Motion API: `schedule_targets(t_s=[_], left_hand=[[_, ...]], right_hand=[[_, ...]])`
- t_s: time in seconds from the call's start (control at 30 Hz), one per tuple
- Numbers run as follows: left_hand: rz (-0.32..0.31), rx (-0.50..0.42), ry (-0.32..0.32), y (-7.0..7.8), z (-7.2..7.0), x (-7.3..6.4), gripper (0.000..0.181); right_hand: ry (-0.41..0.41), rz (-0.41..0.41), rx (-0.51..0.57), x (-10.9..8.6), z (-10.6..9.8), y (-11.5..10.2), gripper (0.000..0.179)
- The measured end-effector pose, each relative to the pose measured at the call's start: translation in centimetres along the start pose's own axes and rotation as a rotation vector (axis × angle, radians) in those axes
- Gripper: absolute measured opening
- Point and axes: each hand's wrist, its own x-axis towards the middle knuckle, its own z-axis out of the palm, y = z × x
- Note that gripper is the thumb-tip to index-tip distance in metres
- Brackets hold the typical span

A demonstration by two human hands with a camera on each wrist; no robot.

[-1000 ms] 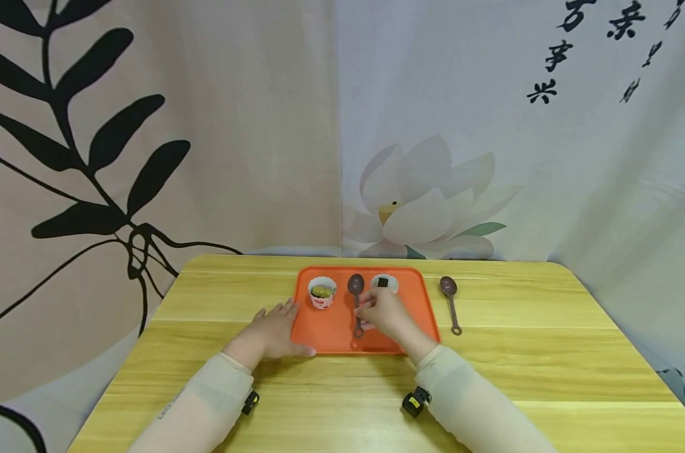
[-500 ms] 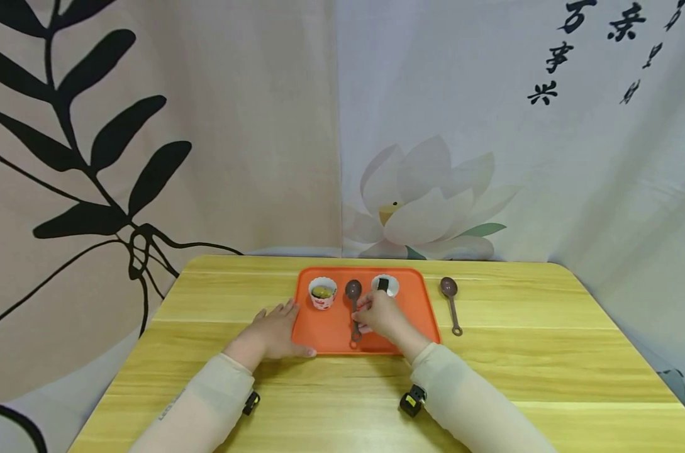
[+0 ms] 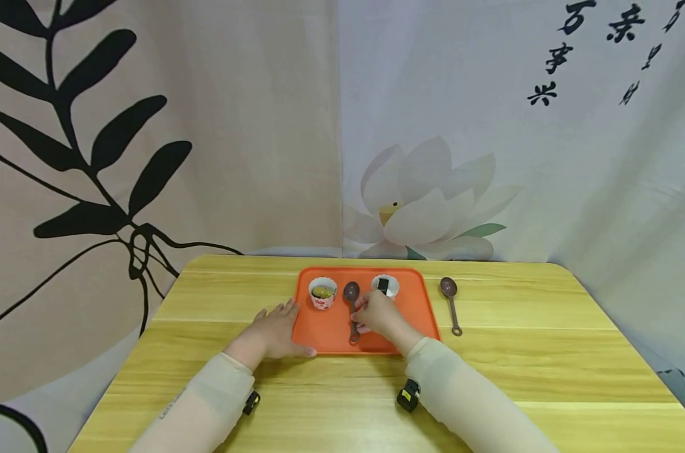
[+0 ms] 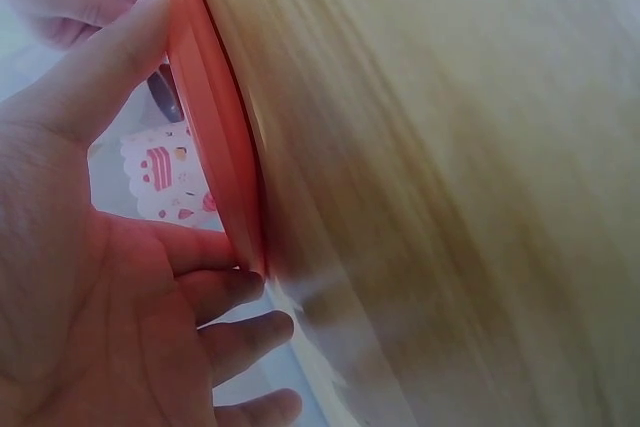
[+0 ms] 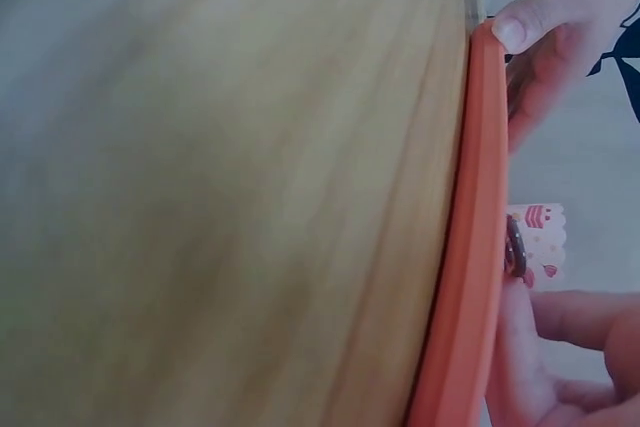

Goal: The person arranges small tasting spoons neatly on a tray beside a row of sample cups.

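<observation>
My left hand rests along the left edge of the orange tray, its thumb at the near edge. In the left wrist view, this hand has spread fingers touching the tray rim. My right hand pinches the handle of a brown spoon over the middle of the tray, bowl pointing away. The spoon's ring end shows beside the right fingers in the right wrist view. Left of the spoon stands a printed paper cup with something yellowish-green inside. Another white cup, holding a black piece, stands behind the right hand.
A second brown spoon lies on the wooden table, right of the tray. Printed cloth hangs behind the table's far edge.
The right hand and its spoon have shifted slightly left and nearer to me on the tray. The left hand has not moved.
</observation>
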Motion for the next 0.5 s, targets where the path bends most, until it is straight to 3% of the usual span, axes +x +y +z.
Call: schedule_targets(t_s=[0.5], left_hand=[[-0.009,-0.010,-0.001,-0.06,0.08,-0.08,0.116]], right_hand=[[0.003,-0.031,-0.051,0.59,0.49,0.24,0.011]])
